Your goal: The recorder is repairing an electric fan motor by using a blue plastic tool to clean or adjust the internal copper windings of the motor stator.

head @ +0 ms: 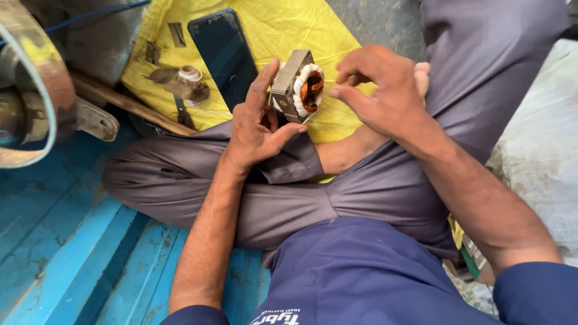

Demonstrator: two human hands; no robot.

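- While the person sits cross-legged, head view shows left hand (pixel 256 129) gripping a small motor stator (pixel 296 86), fingers up its left side, thumb below.
- Stator sits tilted above the lap, over a yellow cloth (pixel 289 27); white-wrapped windings w/ copper face right.
- Right hand (pixel 379 90) half curled, fingertips pinched at the windings' right edge; can't tell if it holds anything.
- Dark phone (pixel 224 54) lies on cloth, just left of stator.
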